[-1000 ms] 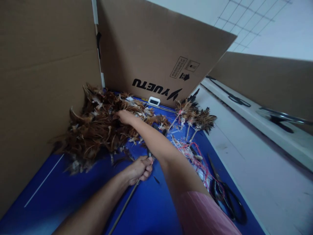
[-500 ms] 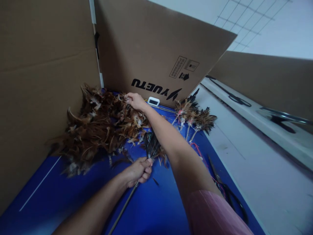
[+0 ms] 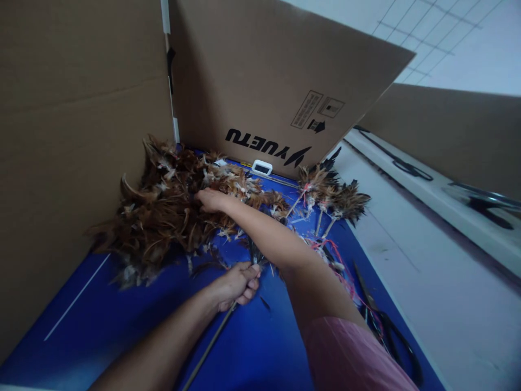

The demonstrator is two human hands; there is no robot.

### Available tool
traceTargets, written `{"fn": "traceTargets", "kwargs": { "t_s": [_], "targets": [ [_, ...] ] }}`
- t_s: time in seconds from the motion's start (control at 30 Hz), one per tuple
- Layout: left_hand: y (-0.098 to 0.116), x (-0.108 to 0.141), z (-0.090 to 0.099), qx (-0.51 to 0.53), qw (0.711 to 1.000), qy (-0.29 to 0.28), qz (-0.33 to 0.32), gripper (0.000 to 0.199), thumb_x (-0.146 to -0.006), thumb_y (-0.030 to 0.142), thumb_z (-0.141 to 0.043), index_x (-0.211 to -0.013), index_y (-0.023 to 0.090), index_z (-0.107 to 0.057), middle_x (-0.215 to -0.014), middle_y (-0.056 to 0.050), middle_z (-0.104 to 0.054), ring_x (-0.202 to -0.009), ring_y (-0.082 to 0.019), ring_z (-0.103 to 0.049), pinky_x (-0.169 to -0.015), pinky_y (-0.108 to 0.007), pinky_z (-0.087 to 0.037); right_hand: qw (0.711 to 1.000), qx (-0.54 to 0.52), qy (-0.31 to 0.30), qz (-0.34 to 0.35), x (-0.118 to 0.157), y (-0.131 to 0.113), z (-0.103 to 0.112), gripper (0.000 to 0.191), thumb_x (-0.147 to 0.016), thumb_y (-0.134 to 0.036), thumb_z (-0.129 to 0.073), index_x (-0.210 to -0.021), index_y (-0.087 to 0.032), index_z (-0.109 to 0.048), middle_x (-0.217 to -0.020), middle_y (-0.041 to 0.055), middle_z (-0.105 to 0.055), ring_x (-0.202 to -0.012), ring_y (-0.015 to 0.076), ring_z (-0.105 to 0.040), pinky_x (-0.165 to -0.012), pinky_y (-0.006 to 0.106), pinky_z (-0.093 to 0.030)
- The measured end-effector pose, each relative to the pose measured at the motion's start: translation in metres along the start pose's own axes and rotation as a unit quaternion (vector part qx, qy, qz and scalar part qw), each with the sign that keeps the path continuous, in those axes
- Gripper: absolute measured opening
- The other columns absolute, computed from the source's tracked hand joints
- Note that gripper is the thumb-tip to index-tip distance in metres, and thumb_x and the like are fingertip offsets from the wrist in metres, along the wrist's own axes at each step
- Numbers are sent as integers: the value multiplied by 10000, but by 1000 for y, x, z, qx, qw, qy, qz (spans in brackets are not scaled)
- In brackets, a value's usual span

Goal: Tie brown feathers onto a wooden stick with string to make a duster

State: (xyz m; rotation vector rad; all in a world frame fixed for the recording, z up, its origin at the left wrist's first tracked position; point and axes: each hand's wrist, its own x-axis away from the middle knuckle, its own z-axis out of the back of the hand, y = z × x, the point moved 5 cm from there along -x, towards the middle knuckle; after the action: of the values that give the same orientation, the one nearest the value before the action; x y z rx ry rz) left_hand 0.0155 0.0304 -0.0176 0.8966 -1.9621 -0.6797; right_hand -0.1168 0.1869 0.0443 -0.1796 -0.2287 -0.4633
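My left hand [image 3: 240,285] is closed around a thin stick [image 3: 209,347] with dark feathers [image 3: 254,252] at its upper end. The stick slants down toward the near edge of the view. My right hand [image 3: 209,200] reaches across above it into a broad pile of brown feathers [image 3: 163,222]. Its fingertips sink among the feathers, so what they pinch, if anything, is hidden. At the right, short sticks with feather bunches [image 3: 321,184] bound by pink and white string lie together. Tangled pink string [image 3: 336,255] lies nearer, partly behind my right forearm.
Cardboard panels [image 3: 260,65] stand behind and to the left [image 3: 77,136] of the blue tabletop [image 3: 260,336]. A small white-framed display [image 3: 261,168] rests by the back panel. Black-handled scissors [image 3: 391,331] lie along the right edge. A loose dark feather [image 3: 265,304] lies near my left hand.
My right hand has moved left and nearer, from the back of the feather pile to its middle. My left hand keeps its grip on the stick. The view has shifted slightly.
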Motion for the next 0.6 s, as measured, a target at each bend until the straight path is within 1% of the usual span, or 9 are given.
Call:
{"fn": "traceTargets", "kwargs": {
  "t_s": [0.07,0.13,0.3,0.37,0.43,0.53,0.6],
  "targets": [
    [0,0,0,-1,1000,-4,-1,380,-746,540,-554,-756,206,-372,-535,97,-349,-363,-22,-236,-348,-165,-102,1000,-19,3,-8,-5,9,-2,179,-716,-138,-638,-891,-149,-677,-874,78,-691,-810,200,-624,-644,236,-413],
    [-1,0,0,-4,1000,-5,-1,384,-740,545,-552,-754,205,-374,-535,97,-348,-362,-21,-237,-348,-164,-103,999,-46,21,-17,-6,20,4,149,-727,-171,-643,-871,-147,-672,-817,54,-681,-750,173,-608,-624,223,-398],
    [1,0,-1,-9,1000,-4,-3,355,-749,517,-547,-755,203,-381,-536,96,-345,-363,-23,-245,-342,-166,-103,986,-119,107,-37,-3,48,33,151,-806,-226,-560,-876,-107,-623,-737,10,-618,-660,109,-530,-597,200,-377],
    [1,0,-1,-6,1000,-6,-1,342,-757,504,-543,-756,203,-382,-534,97,-337,-364,-23,-238,-344,-167,-97,976,-163,141,-42,-1,56,43,145,-825,-237,-529,-842,-109,-595,-678,-13,-578,-620,95,-507,-588,196,-381],
    [1,0,-1,-6,1000,-7,1,343,-761,505,-542,-755,203,-380,-537,97,-336,-367,-23,-235,-349,-168,-94,948,-258,178,-47,0,63,51,119,-818,-226,-538,-758,-126,-557,-598,-36,-528,-566,88,-488,-560,195,-383],
    [0,1,-1,-9,1000,-5,5,353,-762,519,-536,-756,204,-377,-541,96,-334,-369,-23,-234,-352,-168,-93,880,-417,224,-46,1,70,59,174,-794,-177,-577,-648,-155,-484,-520,-55,-468,-504,80,-463,-504,183,-372],
    [0,1,0,-10,1000,-3,4,361,-757,529,-537,-756,204,-377,-545,95,-335,-372,-24,-239,-351,-169,-96,845,-478,235,-50,2,73,64,210,-812,-169,-572,-636,-166,-456,-508,-56,-461,-476,73,-453,-471,171,-360]
  ]
}}
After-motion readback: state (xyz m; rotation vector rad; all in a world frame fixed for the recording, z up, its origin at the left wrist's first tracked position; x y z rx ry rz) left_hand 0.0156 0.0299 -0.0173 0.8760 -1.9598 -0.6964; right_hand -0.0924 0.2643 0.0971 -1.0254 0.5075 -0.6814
